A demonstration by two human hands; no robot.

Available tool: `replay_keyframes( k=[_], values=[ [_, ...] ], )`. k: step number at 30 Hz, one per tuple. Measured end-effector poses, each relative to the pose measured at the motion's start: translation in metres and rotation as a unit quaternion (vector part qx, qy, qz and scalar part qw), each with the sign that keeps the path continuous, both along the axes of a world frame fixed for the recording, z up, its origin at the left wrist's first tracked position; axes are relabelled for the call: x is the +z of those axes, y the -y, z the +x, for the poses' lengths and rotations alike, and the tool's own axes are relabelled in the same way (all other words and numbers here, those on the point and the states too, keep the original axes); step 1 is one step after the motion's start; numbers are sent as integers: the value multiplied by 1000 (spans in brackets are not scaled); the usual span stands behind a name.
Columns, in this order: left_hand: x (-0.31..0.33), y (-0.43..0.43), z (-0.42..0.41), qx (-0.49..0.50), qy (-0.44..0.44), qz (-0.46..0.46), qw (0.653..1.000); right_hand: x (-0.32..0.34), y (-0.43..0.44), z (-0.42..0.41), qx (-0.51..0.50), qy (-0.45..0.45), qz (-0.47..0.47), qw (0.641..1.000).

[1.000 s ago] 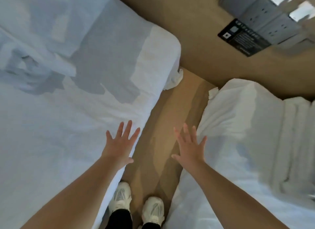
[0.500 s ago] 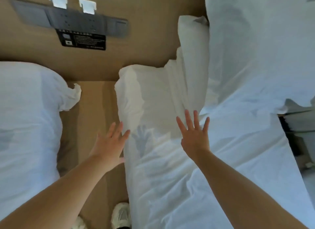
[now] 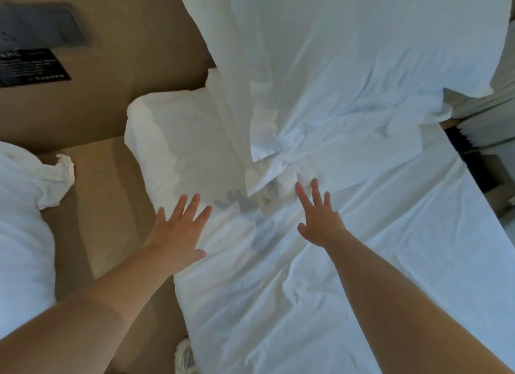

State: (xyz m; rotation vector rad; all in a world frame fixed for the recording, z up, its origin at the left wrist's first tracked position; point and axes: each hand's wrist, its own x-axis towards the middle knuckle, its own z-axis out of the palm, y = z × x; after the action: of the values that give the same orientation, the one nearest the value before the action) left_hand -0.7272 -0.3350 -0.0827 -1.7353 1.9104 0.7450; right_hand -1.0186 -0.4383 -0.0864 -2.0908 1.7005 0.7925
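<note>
Right now both hands are wide open with fingers spread, and they hold nothing. The left hand (image 3: 178, 228) is in the lower middle of the frame, over the edge of the white sheet (image 3: 306, 304). The right hand (image 3: 317, 217) reaches near the bunched-up cloth (image 3: 284, 178) in the middle. A pillow (image 3: 184, 139) lies just above the left hand.

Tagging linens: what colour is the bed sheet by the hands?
The bed sheet is plain white; the head view shows it best.
</note>
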Motion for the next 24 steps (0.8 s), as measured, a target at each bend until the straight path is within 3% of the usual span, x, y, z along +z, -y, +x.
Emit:
replay_keyframes(
  k=[3, 5, 6, 7, 9, 10, 11, 12, 14, 16, 19, 22, 24],
  values=[
    [-15, 6, -11, 3, 0, 7, 1000, -20, -5, 2, -79, 136, -34, 987],
    [-22, 6, -17, 11, -2, 13, 1000, -25, -13, 8, -225, 265, -86, 934],
    [-26, 5, -20, 12, -4, 16, 1000, -28, -15, 12, -341, 326, -110, 875],
    [-29, 5, -22, 11, -4, 18, 1000, -29, -14, 18, -474, 380, -120, 785],
    [-34, 6, -25, 7, -7, 17, 1000, -30, 1, 33, -690, 461, -82, 552],
    [-35, 7, -25, 8, -12, 14, 1000, -29, 12, 43, -741, 499, -32, 449],
    [-37, 8, -25, 13, -18, 13, 1000, -28, 24, 52, -757, 529, 16, 382],
    [-39, 9, -23, 17, -21, 9, 1000, -25, 35, 61, -759, 550, 42, 346],
    [-43, 11, -20, 18, -20, 3, 1000, -27, 43, 69, -760, 566, 64, 314],
    [-48, 12, -17, 18, -16, 11, 1000, -30, 32, 64, -746, 588, 58, 307],
    [-52, 9, -16, 19, -16, 15, 1000, -42, 20, 50, -784, 509, 36, 354],
    [-55, 5, -17, 5, -19, 3, 1000, -40, 32, 61, -761, 554, 83, 328],
    [-57, 4, -16, -6, -8, 5, 1000, -40, 31, 64, -736, 564, 94, 362]
  ],
)
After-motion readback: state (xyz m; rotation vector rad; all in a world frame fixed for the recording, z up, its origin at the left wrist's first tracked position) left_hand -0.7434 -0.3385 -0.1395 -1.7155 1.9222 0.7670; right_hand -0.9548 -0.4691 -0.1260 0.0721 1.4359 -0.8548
